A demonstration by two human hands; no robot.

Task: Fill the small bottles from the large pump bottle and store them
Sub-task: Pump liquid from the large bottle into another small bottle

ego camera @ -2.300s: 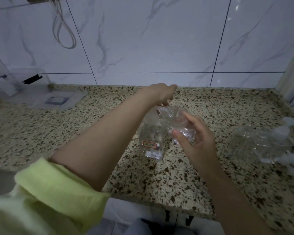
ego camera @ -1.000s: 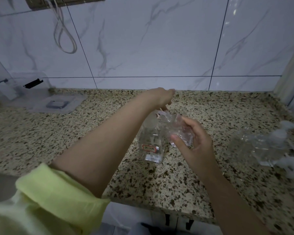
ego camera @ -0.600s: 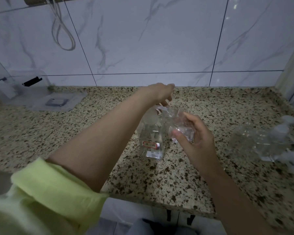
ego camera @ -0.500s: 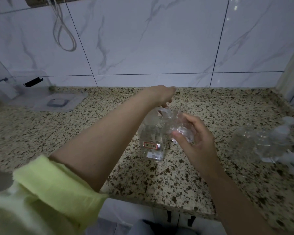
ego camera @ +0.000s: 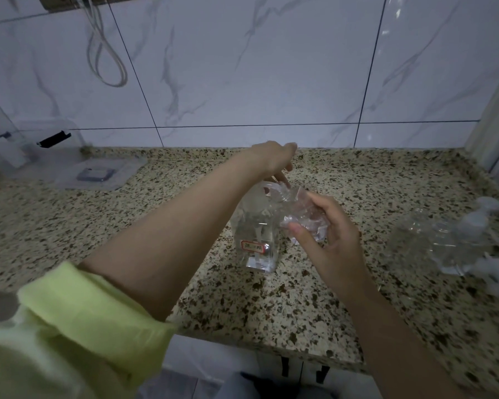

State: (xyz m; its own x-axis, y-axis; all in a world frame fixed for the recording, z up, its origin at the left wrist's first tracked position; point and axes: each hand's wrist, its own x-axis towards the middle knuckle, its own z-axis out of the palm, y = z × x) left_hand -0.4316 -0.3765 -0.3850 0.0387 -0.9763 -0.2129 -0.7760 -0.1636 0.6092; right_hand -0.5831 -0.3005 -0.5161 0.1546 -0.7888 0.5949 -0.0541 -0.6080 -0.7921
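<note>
— On the speckled counter (ego camera: 127,226), mid-fill: left hand (ego camera: 274,159) presses the large pump bottle (ego camera: 257,240) head, fingers bent down over it; right hand (ego camera: 329,234) grips a small bottle (ego camera: 303,217), tilted at the spout.

— Next, I'd judge: steady mouth; cap; store it.

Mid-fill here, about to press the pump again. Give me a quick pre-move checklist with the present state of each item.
1. Large pump bottle upright on the counter: ok.
2. Left hand on top of the pump, above the bottle: ok, though the fingers on the pump head are partly hidden.
3. Right hand has a grip on the small bottle, fingers curled round it: ok.
4. Small bottle's mouth lined up under the pump nozzle: cannot tell, clear plastic blurs together there.
5. Fill level in the small bottle: cannot tell.
6. Other clear bottles lie on the counter at the right, apart from the working spot: ok.
</note>
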